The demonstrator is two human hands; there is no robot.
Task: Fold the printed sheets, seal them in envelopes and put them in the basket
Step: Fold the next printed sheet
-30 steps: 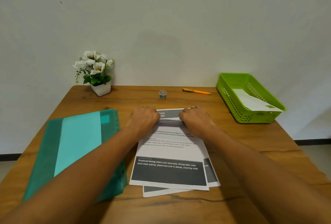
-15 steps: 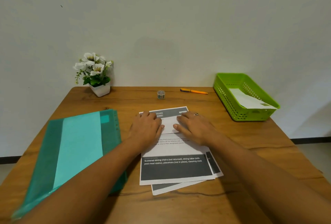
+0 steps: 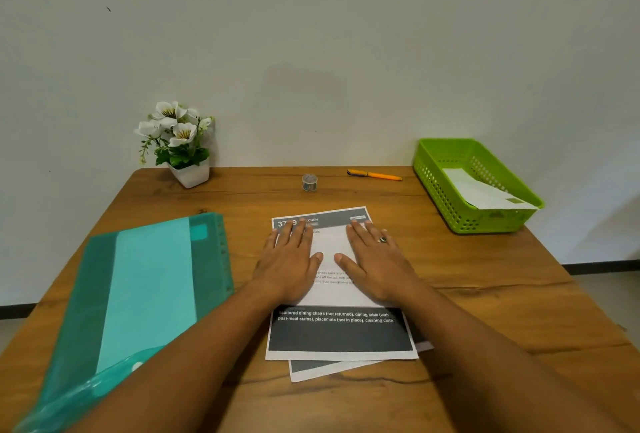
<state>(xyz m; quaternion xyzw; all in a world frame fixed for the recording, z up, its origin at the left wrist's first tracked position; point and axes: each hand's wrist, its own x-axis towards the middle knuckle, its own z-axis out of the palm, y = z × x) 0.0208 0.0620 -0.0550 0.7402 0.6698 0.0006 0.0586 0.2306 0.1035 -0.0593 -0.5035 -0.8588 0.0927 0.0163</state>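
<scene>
A small stack of printed sheets (image 3: 341, 332) with dark bands lies in the middle of the wooden table (image 3: 485, 287). My left hand (image 3: 289, 259) lies flat on the upper left part of the top sheet, fingers straight. My right hand (image 3: 375, 259), with a ring, lies flat on the upper right part. A second sheet (image 3: 325, 368) sticks out under the stack at the near edge. The green basket (image 3: 436, 186) stands at the far right with a white envelope (image 3: 485, 192) inside.
A teal plastic folder (image 3: 145, 290) lies on the left of the table. A white pot of flowers (image 3: 180, 148) stands at the far left. A small tape roll (image 3: 309, 183) and an orange pen (image 3: 375, 175) lie near the far edge by the wall.
Both hands were curled at the sheet's far edge one second ago. They have since flattened out and slid back toward me over the top sheet.
</scene>
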